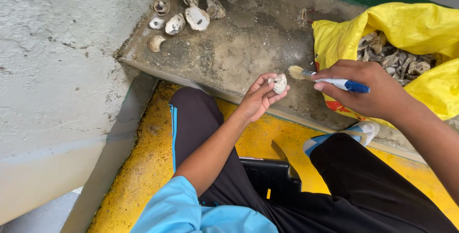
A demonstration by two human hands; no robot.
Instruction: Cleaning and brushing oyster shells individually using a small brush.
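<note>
Brushing a small off-white rough shell [279,83] pinched in the left hand [258,100] fingers, held above the concrete step edge, between the knees. Right hand [370,89] fingers wrap a small brush w/ blue-white handle & pale bristles [330,81], bristles just beside the shell. Best done w/ short light strokes, shell turned bit by bit. Cleaned-looking pale shells [184,15] lie on the gritty concrete ledge [248,46]; yellow plastic sack of dark shells [420,37] sits at right.
</note>
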